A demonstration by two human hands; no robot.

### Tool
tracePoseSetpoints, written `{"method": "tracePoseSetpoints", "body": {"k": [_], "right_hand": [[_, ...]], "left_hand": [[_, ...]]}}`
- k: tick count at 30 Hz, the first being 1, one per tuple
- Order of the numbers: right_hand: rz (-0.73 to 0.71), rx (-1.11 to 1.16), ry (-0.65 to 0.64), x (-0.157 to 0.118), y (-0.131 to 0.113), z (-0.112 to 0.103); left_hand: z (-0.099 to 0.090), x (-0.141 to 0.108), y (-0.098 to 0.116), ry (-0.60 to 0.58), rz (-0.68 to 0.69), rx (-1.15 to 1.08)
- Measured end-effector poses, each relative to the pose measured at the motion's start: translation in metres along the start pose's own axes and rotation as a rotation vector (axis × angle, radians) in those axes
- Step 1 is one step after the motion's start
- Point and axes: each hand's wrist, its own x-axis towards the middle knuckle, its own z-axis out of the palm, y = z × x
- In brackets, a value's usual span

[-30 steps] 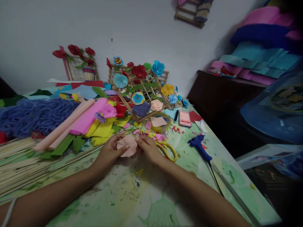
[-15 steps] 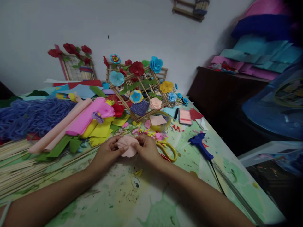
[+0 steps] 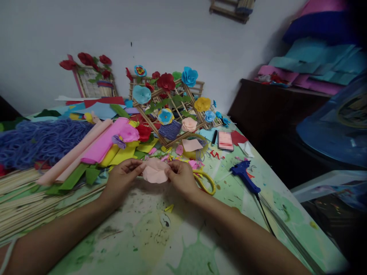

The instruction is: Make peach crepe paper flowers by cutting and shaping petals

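A pale pink paper flower piece [image 3: 155, 171] with a wavy rim is held just above the table between both hands. My left hand [image 3: 125, 177] pinches its left edge between thumb and fingers. On the opposite edge, my right hand [image 3: 181, 178] grips the paper the same way. Yellow-handled scissors [image 3: 210, 183] lie beside my right hand, partly covered by it. Small pink and yellow paper scraps [image 3: 195, 164] are scattered just beyond the hands. A square of pale pink paper [image 3: 191, 144] rests farther back.
A blue glue gun [image 3: 246, 176] with a cord lies at right. Bamboo sticks [image 3: 25, 208], blue yarn [image 3: 43, 141] and rolled pink crepe paper [image 3: 104, 143] fill the left. Stick frames with paper flowers [image 3: 169, 107] stand at the back. A dark cabinet [image 3: 258, 110] borders the table's right side.
My hands have spread slightly apart, the left one moving leftward. The pink paper piece has tilted and risen a little, its shape now flatter in view.
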Motion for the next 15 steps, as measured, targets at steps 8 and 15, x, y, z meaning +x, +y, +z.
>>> {"method": "tracePoseSetpoints", "body": {"k": [8,15], "right_hand": [[0.061,-0.079,0.072,0.004,-0.006,-0.011],[0.019,-0.009,-0.006,0.001,-0.006,-0.003]], "left_hand": [[0.003,0.000,0.018,0.142,0.047,-0.330],[0.005,-0.013,0.010,-0.042,-0.034,-0.211]]}}
